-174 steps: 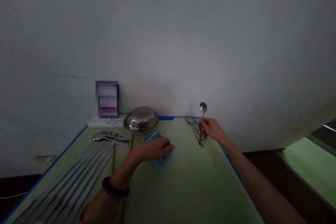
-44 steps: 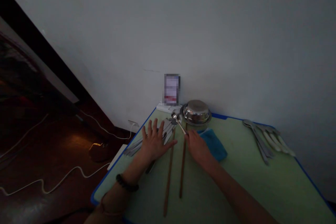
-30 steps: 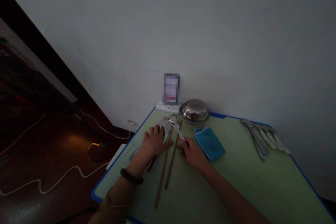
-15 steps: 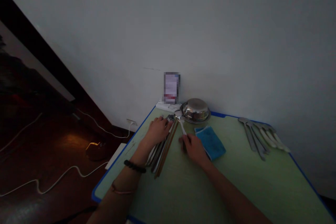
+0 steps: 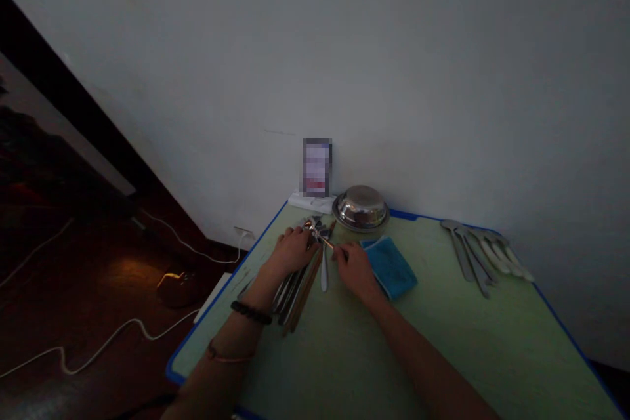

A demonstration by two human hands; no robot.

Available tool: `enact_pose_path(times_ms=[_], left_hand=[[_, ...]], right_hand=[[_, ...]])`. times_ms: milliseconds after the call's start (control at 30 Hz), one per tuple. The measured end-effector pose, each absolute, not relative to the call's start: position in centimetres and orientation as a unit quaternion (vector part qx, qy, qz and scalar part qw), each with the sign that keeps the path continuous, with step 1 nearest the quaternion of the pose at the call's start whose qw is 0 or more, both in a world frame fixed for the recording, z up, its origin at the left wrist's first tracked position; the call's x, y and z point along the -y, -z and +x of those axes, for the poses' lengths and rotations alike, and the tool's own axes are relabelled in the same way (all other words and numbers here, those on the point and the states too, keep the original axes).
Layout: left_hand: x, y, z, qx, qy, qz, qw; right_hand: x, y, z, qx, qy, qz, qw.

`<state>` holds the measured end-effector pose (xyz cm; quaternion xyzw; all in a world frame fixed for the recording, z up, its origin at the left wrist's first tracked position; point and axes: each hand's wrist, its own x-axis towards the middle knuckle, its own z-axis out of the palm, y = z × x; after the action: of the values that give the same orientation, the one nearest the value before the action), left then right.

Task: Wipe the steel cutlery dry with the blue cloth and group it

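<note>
Metal cutlery point(image 5: 289, 295) fans across the pale green desk point(image 5: 443, 354), brown sticks point(image 5: 306, 289) alongside, beneath and beside the left hand point(image 5: 291, 252). Left grip: palm down, fingers bent over the heap; cannot tell whether they close on anything. Right hand point(image 5: 355, 269) pinches a slim utensil point(image 5: 327, 243) by its handle, its far end at the heap's top; type unclear. Silver handle point(image 5: 323, 272) lies between the hands. Blue cloth point(image 5: 392, 267) just beside the right hand. Step, as judged: handling one piece at the heap. Next move calls for light fingers, neighbouring handles undisturbed.
</note>
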<state>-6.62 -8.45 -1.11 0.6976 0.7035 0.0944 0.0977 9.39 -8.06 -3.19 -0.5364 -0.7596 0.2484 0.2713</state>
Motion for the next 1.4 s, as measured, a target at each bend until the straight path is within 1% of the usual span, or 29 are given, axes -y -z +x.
enact_pose_path(times_ms=[67, 233, 267, 333, 433, 533, 633, 733, 800, 867, 933, 1033, 1100, 1167, 1267, 1333, 1400], left_hand=[[8.5, 0.4, -6.5, -0.689, -0.13, 0.702, 0.123], [8.8, -3.0, -4.2, -0.594, -0.256, 0.733, 0.213], [8.6, -3.7, -3.5, -0.584, -0.28, 0.73, 0.218], [8.0, -5.0, -1.9, -0.577, -0.321, 0.719, 0.218], [6.8, -6.8, 0.0, -0.569, -0.368, 0.705, 0.208], [5.8, -8.6, 0.6, -0.552, -0.39, 0.71, 0.198], [5.6, -9.9, 0.2, -0.535, -0.379, 0.729, 0.197], [5.8, -10.0, -0.2, -0.513, -0.304, 0.773, 0.215], [5.9, -9.7, -0.1, -0.509, -0.237, 0.798, 0.221], [6.1, -9.3, 0.2, -0.521, -0.184, 0.805, 0.216], [6.2, -9.0, 0.7, -0.53, -0.144, 0.808, 0.212], [6.6, -9.0, 1.2, -0.527, -0.111, 0.818, 0.203], [6.9, -9.3, 1.5, -0.517, -0.109, 0.825, 0.199], [7.3, -9.7, 1.8, -0.501, -0.109, 0.832, 0.211], [7.9, -10.4, 2.2, -0.477, -0.105, 0.838, 0.244], [8.3, -10.7, 2.3, -0.474, -0.108, 0.839, 0.244], [8.5, -10.9, 2.3, -0.476, -0.113, 0.842, 0.228]], right_hand=[[8.6, 3.2, 9.8, 0.747, -0.257, -0.538, 0.295], [10.3, 1.8, 10.9, 0.677, -0.382, -0.489, 0.395], [10.4, 1.2, 11.2, 0.676, -0.382, -0.478, 0.41], [10.2, -0.2, 11.9, 0.696, -0.345, -0.467, 0.423], [9.2, -2.5, 13.8, 0.733, -0.306, -0.448, 0.409], [7.9, -4.1, 16.7, 0.76, -0.302, -0.447, 0.362], [7.2, -4.1, 19.2, 0.783, -0.278, -0.49, 0.264], [7.5, -2.6, 19.7, 0.805, -0.257, -0.521, 0.117], [8.1, -1.5, 18.7, 0.807, -0.22, -0.547, 0.031], [8.6, -0.8, 17.5, 0.8, -0.173, -0.574, -0.02], [8.6, -0.5, 16.7, 0.8, -0.147, -0.581, -0.03], [7.7, -0.9, 17.7, 0.815, -0.168, -0.555, -0.006], [6.8, -1.7, 19.7, 0.82, -0.215, -0.53, 0.02], [6.1, -2.9, 22.2, 0.809, -0.261, -0.522, 0.066], [5.7, -5.3, 25.1, 0.753, -0.277, -0.56, 0.206], [5.9, -6.5, 26.0, 0.714, -0.287, -0.564, 0.3], [6.1, -7.1, 26.1, 0.695, -0.295, -0.557, 0.346]])
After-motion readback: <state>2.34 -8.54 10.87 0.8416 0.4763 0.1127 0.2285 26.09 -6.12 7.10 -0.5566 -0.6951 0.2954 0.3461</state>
